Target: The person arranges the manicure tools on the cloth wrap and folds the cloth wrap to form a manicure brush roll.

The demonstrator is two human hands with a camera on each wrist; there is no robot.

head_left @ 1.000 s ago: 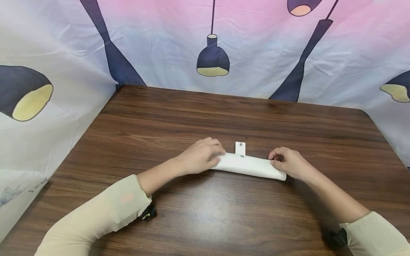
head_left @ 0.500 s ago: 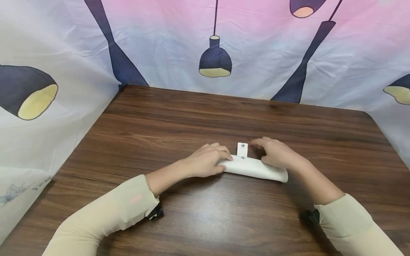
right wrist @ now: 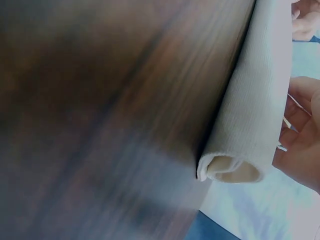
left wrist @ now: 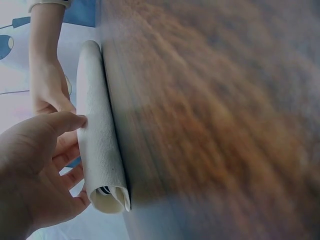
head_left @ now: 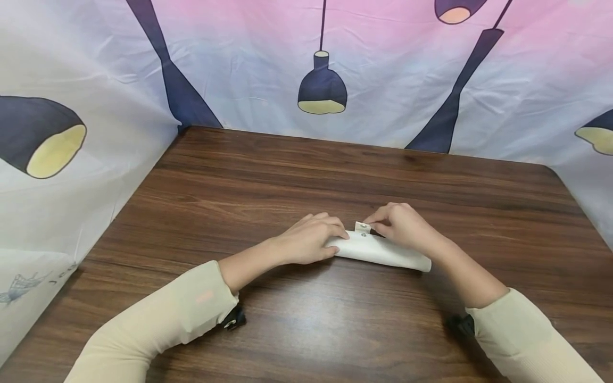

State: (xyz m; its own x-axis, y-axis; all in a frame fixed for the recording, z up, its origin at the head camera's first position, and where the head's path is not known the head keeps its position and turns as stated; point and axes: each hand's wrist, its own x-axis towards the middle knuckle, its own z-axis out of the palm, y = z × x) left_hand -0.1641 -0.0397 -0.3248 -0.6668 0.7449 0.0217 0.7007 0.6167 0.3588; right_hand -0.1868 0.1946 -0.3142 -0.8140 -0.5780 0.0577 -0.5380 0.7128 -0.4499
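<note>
A white rolled-up fabric case [head_left: 383, 255] lies on the brown wooden table, with a short snap strap [head_left: 362, 227] standing up from its far side. My left hand [head_left: 306, 240] holds the left part of the roll, thumb [left wrist: 70, 121] on the near side and fingers over the far side. My right hand [head_left: 407, 226] pinches the strap's free end between thumb and index finger, behind the roll. The left wrist view looks into the roll's open end, where something with dark stripes [left wrist: 104, 190] shows. Layers are wound inside the other open end [right wrist: 235, 170].
The wooden table [head_left: 306, 319] stretches out around the roll. Behind it and at the left hangs a cloth backdrop [head_left: 258, 69] printed with dark lamps. Dark wrist devices [head_left: 233, 317] sit under both sleeves.
My right hand has left the roll's right end, moved left to the strap and taken hold of it. The strap, flat before, is now lifted. My left hand has slid slightly right.
</note>
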